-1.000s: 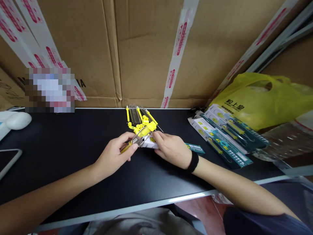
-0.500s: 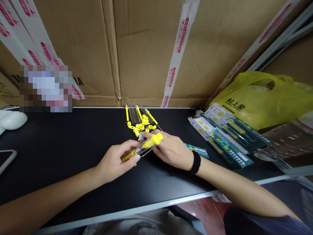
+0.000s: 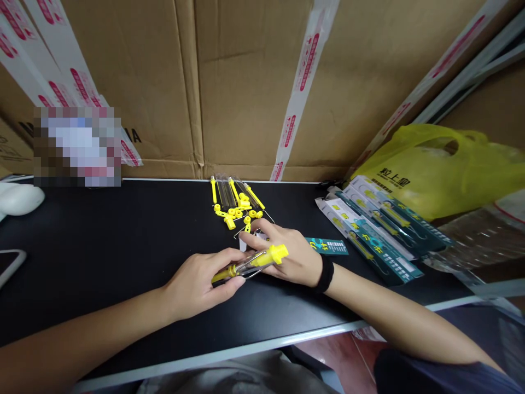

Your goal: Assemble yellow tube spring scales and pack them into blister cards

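Note:
My left hand [image 3: 209, 279] is closed around a clear-tubed spring scale [image 3: 246, 266] with a yellow inner part, a yellow cap at its right end and a bent metal wire alongside. My right hand [image 3: 287, 249] is palm down behind that cap, fingers apart and slightly bent, low over a teal-and-white package [image 3: 328, 246]. Its thumb and part of the package are hidden. Just beyond its fingertips lie small yellow plastic parts [image 3: 229, 222] and thin metal hooks [image 3: 268, 217]. Further back, several clear tubes with yellow rods [image 3: 233, 191] lie side by side.
Several packaged spring scales [image 3: 369, 241] overlap on the right of the black table [image 3: 123, 241]. A yellow plastic bag [image 3: 435, 169] and a clear plastic container [image 3: 471, 235] stand beyond them. At the left edge are a white rounded object [image 3: 22, 200] and a phone [image 3: 10, 268]. Cardboard [image 3: 246, 82] walls the back.
My left hand and the spring scale have shifted slightly right and toward me. My right hand's fingers have spread out more over the package and the small parts.

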The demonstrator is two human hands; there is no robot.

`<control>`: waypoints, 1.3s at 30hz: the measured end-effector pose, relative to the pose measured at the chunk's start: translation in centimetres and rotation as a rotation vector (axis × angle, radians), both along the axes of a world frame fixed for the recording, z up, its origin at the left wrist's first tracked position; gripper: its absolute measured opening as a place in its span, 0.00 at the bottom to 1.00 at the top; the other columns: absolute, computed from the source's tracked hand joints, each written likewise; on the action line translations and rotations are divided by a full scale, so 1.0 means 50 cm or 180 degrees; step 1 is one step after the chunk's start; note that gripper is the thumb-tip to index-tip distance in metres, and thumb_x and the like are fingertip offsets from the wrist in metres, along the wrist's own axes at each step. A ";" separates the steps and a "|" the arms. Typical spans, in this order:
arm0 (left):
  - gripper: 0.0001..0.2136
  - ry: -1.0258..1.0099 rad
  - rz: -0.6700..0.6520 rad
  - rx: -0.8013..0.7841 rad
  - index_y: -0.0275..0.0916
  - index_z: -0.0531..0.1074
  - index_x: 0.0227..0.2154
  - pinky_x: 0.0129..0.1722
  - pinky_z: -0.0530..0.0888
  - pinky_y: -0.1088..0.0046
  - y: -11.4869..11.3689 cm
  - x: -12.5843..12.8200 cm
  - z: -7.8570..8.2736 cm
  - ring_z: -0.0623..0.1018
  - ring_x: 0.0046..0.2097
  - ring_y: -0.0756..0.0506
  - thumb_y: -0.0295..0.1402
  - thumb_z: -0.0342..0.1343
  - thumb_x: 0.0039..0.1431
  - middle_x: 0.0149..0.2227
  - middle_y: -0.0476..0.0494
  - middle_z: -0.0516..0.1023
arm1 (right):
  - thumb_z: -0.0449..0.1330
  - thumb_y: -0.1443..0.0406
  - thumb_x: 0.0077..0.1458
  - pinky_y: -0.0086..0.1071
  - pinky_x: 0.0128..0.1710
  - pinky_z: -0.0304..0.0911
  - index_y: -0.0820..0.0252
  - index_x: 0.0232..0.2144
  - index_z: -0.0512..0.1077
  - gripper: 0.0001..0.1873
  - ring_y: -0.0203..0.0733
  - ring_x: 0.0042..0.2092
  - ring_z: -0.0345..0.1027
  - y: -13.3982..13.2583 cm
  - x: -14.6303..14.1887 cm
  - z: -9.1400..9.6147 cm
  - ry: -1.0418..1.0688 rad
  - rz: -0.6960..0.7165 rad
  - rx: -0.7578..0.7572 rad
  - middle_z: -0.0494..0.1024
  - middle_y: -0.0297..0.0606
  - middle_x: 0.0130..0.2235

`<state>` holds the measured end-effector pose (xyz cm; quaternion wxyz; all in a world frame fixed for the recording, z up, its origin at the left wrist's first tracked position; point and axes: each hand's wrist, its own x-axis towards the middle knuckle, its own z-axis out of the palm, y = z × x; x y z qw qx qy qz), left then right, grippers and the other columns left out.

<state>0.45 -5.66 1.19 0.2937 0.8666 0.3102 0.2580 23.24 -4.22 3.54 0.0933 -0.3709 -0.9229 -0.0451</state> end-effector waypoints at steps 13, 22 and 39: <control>0.11 -0.0157 -0.0024 -0.0187 0.40 0.68 0.46 0.37 0.70 0.77 0.003 -0.001 0.002 0.77 0.36 0.50 0.35 0.51 0.62 0.41 0.48 0.78 | 0.49 0.61 0.63 0.34 0.34 0.69 0.56 0.50 0.64 0.14 0.42 0.40 0.72 0.011 0.010 -0.007 0.0073 0.0092 0.0094 0.68 0.47 0.54; 0.14 -0.0491 0.0249 -0.0225 0.38 0.69 0.50 0.37 0.73 0.75 0.004 0.003 0.000 0.77 0.34 0.50 0.35 0.51 0.62 0.48 0.42 0.77 | 0.57 0.63 0.53 0.35 0.40 0.70 0.62 0.50 0.62 0.21 0.46 0.42 0.75 0.013 0.018 -0.006 0.0789 0.0038 0.0470 0.78 0.45 0.45; 0.10 0.0259 0.0476 -0.0393 0.37 0.76 0.36 0.26 0.64 0.78 0.045 -0.003 0.022 0.71 0.28 0.53 0.36 0.52 0.59 0.33 0.48 0.75 | 0.59 0.62 0.54 0.34 0.29 0.66 0.66 0.46 0.62 0.20 0.43 0.33 0.72 0.016 0.030 0.015 0.0363 0.0372 0.1278 0.79 0.43 0.37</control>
